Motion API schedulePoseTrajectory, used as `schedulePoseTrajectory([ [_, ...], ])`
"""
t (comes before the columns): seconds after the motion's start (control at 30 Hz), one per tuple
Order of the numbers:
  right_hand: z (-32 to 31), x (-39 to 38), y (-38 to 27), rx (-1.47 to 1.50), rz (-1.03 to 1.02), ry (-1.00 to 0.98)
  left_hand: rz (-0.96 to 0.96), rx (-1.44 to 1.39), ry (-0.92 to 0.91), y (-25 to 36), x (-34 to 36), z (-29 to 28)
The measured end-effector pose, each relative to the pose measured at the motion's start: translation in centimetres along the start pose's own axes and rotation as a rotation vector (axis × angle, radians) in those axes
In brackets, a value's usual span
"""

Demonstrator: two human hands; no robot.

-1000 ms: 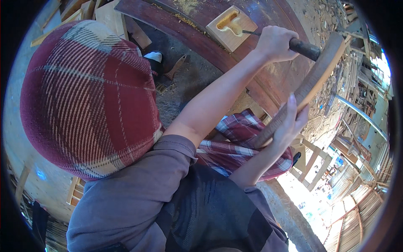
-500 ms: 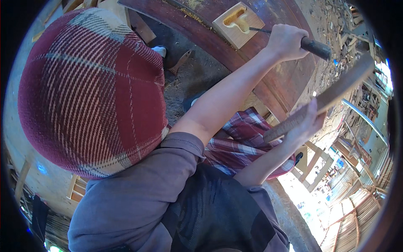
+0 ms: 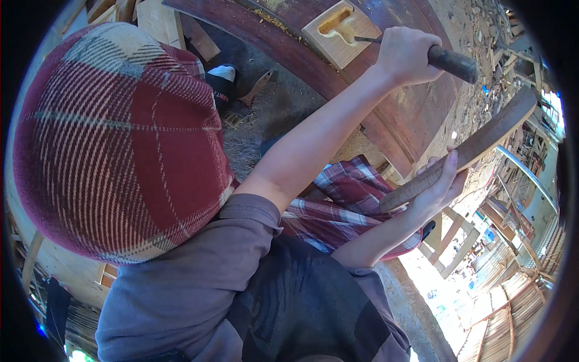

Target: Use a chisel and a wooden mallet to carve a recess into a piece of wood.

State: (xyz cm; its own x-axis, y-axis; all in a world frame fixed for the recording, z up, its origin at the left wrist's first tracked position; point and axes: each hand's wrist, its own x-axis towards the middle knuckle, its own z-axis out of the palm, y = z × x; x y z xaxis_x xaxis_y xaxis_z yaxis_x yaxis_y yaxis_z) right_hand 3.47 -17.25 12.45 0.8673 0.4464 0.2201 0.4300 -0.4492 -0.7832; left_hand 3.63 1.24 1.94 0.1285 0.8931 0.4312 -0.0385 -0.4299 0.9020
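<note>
While the left hand (image 3: 409,55) closes round the dark handle of a chisel (image 3: 453,64), its fingers wrapped and pressed together, the thin blade points away from the butt toward a pale wooden block (image 3: 335,43). The block lies flat on the reddish-brown desk (image 3: 422,108), beyond the outstretched left forearm. A rounded, branching hollow (image 3: 330,25) is cut into its top, and the chisel's tip is at the hollow's near edge; whether it bites into the wood is too small to tell.

The right hand (image 3: 442,184) grips a long wooden bat (image 3: 491,128) around its lower half, fingers curled over it. The bat slants up to the right, its far end near the chisel's butt but apart from it.

Yellowish shavings (image 3: 274,25) lie along the desk's groove. A flat brush (image 3: 258,87) is on the ground beside the desk, and plaid cloth (image 3: 114,145) bulges large at the left.
</note>
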Motion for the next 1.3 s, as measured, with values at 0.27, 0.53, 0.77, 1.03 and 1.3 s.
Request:
schedulePoseTrajectory([
  [0.27, -0.2, 0.2, 0.8, 0.024, 0.031, -0.05, -0.021, -0.011, 0.006, -0.4, 0.4, 0.1],
  [0.53, 0.0, -0.3, 0.0, 0.059, 0.07, -0.074, 0.016, -0.06, 0.059, -0.5, 0.5, -0.1],
  [0.77, 0.2, -0.4, -0.4, 0.045, 0.082, -0.103, 0.004, -0.036, 0.155, -1.2, 0.8, 0.5],
  [1.03, -0.2, -0.1, 0.0, 0.061, 0.081, -0.087, 0.05, -0.053, 0.295, -1.4, 0.3, 0.9],
  [1.3, 0.1, -0.6, -0.3, 0.081, 0.102, -0.126, 0.073, 0.0, 0.298, -1.7, 0.2, 1.4],
])
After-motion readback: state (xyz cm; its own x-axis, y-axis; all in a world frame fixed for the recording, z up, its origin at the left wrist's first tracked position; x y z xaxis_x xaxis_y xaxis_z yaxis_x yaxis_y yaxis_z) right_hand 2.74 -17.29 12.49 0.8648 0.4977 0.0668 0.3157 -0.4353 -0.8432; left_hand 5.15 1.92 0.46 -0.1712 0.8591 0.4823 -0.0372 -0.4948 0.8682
